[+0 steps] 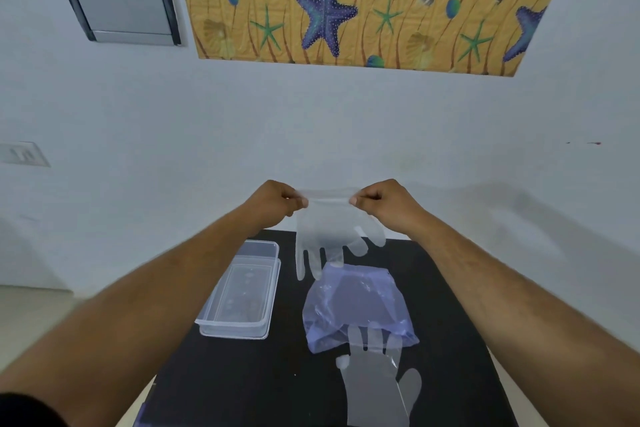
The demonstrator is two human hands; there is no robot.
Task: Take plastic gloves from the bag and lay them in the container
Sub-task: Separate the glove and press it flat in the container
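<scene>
A clear plastic glove [329,236] hangs in the air with its fingers pointing down, above the far end of the black table [242,378]. My left hand [277,199] pinches the left corner of its cuff and my right hand [381,199] pinches the right corner. Below the glove lies a bluish see-through plastic bag [356,305]. A second clear glove [375,381] lies flat on the table in front of the bag, its fingertips over the bag's near edge. To the left of the bag stands a clear rectangular container [239,326], with nothing visible inside.
What looks like the container's clear lid [263,248] lies just behind it. The table is small; its left and right edges drop to a pale floor. A white wall rises close behind the table, with a patterned curtain higher up.
</scene>
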